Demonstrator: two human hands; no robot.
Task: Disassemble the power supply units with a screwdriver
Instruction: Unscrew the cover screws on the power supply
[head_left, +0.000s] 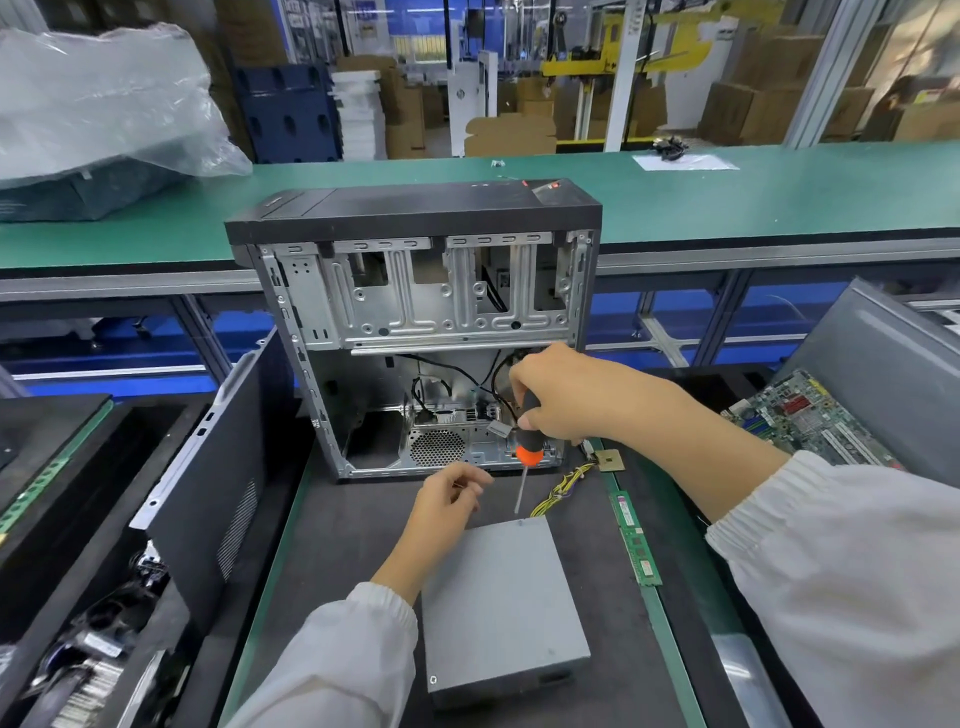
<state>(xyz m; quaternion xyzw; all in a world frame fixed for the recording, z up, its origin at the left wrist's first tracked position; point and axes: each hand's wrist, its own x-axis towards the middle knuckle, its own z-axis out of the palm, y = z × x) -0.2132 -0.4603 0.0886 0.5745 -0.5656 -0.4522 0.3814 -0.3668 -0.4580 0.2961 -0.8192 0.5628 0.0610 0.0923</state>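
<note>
- Power supply unit: matt grey sheet metal, smooth.
- Computer case, behind it: bare silvery stamped metal inside, matt black top.
- Screwdriver, above its far edge: glossy black-and-orange handle, metal shaft.

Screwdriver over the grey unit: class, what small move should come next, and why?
Probably lower the screwdriver tip onto the screw at the unit's far edge. The right hand holds it tip-down just above that edge; the left hand hovers beside the shaft.
</note>
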